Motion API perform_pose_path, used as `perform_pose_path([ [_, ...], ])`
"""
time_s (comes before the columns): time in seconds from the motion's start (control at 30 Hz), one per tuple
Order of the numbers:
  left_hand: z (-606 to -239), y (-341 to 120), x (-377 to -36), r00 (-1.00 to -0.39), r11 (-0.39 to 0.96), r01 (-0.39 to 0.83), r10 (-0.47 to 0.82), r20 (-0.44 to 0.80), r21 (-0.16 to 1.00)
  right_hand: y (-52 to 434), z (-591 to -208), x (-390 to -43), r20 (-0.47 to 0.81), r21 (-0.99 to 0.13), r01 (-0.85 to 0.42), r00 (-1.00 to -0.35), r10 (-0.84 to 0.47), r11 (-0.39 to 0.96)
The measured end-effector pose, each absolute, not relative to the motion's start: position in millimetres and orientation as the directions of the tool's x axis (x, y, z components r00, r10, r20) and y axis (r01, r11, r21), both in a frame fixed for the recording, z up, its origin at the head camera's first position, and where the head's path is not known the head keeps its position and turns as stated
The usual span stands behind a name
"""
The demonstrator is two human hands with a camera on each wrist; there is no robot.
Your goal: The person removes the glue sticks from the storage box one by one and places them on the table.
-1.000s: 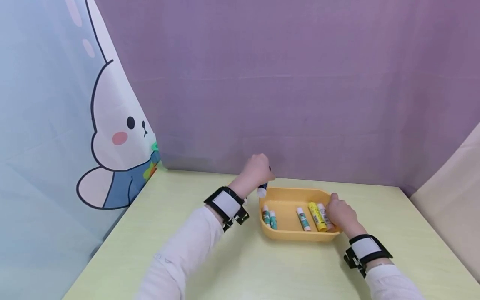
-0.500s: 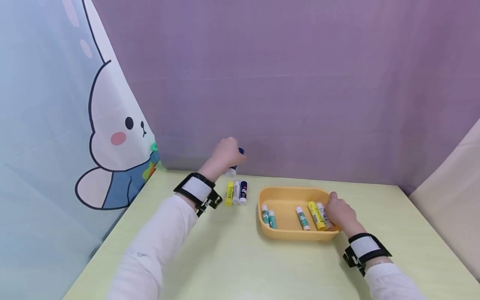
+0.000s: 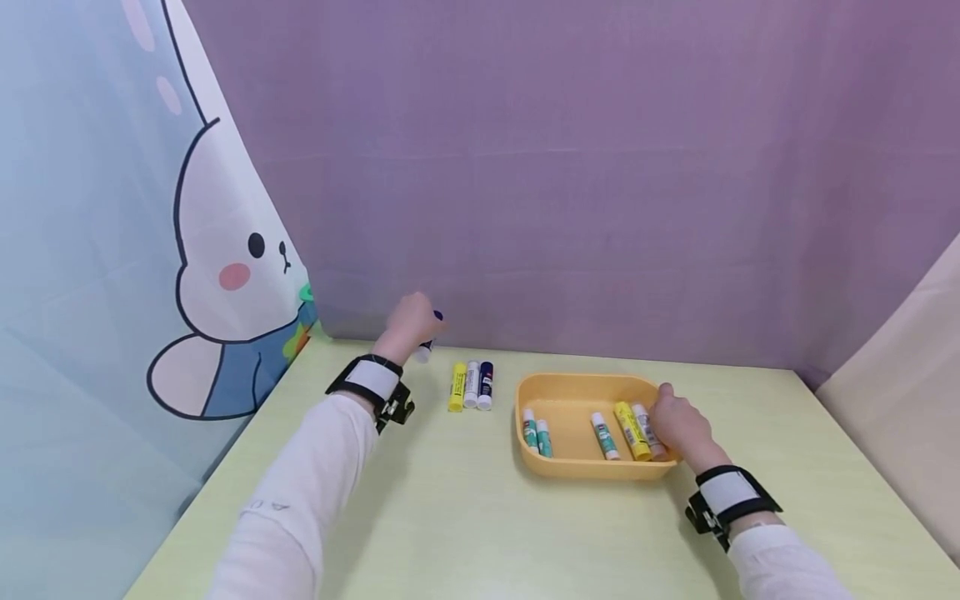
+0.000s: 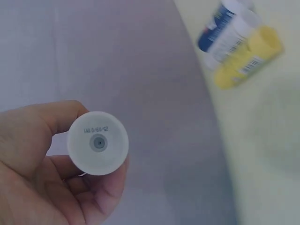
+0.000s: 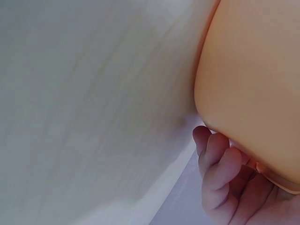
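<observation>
My left hand (image 3: 407, 327) holds a dark blue glue stick (image 3: 426, 345) with a white base (image 4: 98, 143) above the table's far left, left of a row of three sticks: yellow (image 3: 457, 387), white (image 3: 472, 383) and dark blue (image 3: 486, 384). That row shows blurred in the left wrist view (image 4: 236, 46). My right hand (image 3: 678, 429) grips the right rim of the orange tray (image 3: 585, 472), fingers curled under its edge (image 5: 220, 164). In the tray lie two green sticks (image 3: 537, 432), another green one (image 3: 604, 436), a yellow one (image 3: 630, 431) and a pale one (image 3: 647, 429).
The pale green table (image 3: 480, 533) ends at a purple backdrop (image 3: 600, 208) behind and a beige panel (image 3: 900, 400) at right. A curtain with a cartoon rabbit (image 3: 225, 267) hangs over the table's left edge.
My left hand carried the blue glue stick from above the tray's left rim leftward, past the row of three sticks on the table. The right hand stayed on the tray.
</observation>
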State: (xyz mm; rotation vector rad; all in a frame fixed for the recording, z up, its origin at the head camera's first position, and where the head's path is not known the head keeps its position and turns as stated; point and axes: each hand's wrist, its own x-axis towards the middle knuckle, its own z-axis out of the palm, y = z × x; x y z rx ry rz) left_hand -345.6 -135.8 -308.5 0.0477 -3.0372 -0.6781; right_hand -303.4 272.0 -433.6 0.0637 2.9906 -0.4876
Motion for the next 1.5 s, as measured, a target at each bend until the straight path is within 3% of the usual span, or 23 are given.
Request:
perform_pose_path([
  [0.4,-361.5,-154.5,-357.3,-0.993,0.899,-0.096,-0.116,0.022,0.427,273.0,-431.6,-302.2,-0.12,-0.31,0.063,-0.992,0.027,0.949],
  [0.9,-425.8,-145.3,-369.0,-0.981,0.9,-0.181,-0.192,-0.01,0.396,271.7,-431.2,-300.2,-0.121,-0.311,0.056,-0.993,0.019,0.949],
  [1.5,-442.2,-139.0,-364.1,-0.975,0.875,-0.201,-0.222,-0.005,0.44,268.8,-430.7,-298.2,-0.109,-0.304,0.051,-0.994,0.018,0.951],
])
